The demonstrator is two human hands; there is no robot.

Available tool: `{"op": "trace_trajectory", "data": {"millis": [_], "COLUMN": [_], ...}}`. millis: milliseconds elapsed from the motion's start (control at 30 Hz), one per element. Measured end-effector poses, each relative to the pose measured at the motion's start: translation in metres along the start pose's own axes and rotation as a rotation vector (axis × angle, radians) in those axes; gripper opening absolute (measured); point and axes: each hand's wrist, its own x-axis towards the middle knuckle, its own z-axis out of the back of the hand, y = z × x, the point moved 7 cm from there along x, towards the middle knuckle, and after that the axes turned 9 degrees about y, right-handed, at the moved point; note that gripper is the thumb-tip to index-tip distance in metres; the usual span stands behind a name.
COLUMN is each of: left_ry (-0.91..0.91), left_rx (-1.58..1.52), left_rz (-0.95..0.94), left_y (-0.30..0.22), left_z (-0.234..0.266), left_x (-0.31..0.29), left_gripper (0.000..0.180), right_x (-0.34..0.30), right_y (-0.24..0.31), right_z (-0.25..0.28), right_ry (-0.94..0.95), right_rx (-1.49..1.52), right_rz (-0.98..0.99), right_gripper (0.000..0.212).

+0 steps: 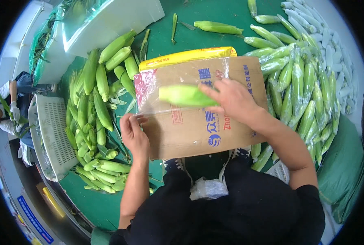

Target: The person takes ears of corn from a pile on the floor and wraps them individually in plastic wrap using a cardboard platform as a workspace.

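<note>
A cardboard box [182, 139] stands in front of me, with a sheet of clear cling film [153, 96] spread over its top. My right hand [237, 102] is closed around one end of a green husked ear of corn [184, 94], blurred by motion, over the film. At the box's left edge my left hand [135, 132] is closed, its fingertips pinching the near edge of the film. Behind the cardboard box lies a long yellow cling-film box [186, 58].
Unwrapped corn [102, 118] is heaped on the left beside a white plastic basket [53, 134]. Film-wrapped corn [300, 85] is piled on the right. White foam boxes [112, 24] stand at the back left. Another person [16, 106] handles leaves at far left.
</note>
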Motion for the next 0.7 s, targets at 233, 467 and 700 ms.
{"op": "trace_trajectory", "data": {"millis": [233, 467, 700], "left_ry": [0.671, 0.543, 0.766], "left_rx": [0.764, 1.1, 0.924], "left_rz": [-0.658, -0.683, -0.622], "left_y": [-0.088, -0.084, -0.1], "left_z": [-0.124, -0.161, -0.192], "left_x": [-0.055, 0.058, 0.111], "left_gripper": [0.061, 0.085, 0.047], "right_x": [-0.014, 0.02, 0.072], "right_y": [0.026, -0.042, -0.049], "right_z": [-0.014, -0.013, -0.013], "right_ry": [0.297, -0.366, -0.107], "right_rx": [0.301, 0.367, 0.069], "right_rz": [0.274, -0.158, 0.074], "right_gripper": [0.073, 0.063, 0.059]}}
